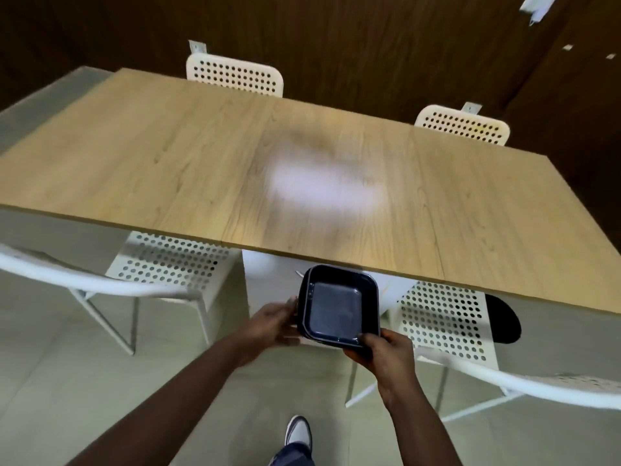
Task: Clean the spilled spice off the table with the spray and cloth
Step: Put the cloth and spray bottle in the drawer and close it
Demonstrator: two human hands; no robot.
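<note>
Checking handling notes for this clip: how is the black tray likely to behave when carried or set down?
The tray looks rigid, probably: held at two edges, it shows no sag. It looks like thin stacked trays, so likely light. Its glossy surface may be slippery, and the right hand pinches only a corner.

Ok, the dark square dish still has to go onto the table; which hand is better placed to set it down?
Right, probably. The right hand grips the dish at its near corner, fingers curled over the rim, while the left hand only touches its side. The table edge lies just ahead.
</note>
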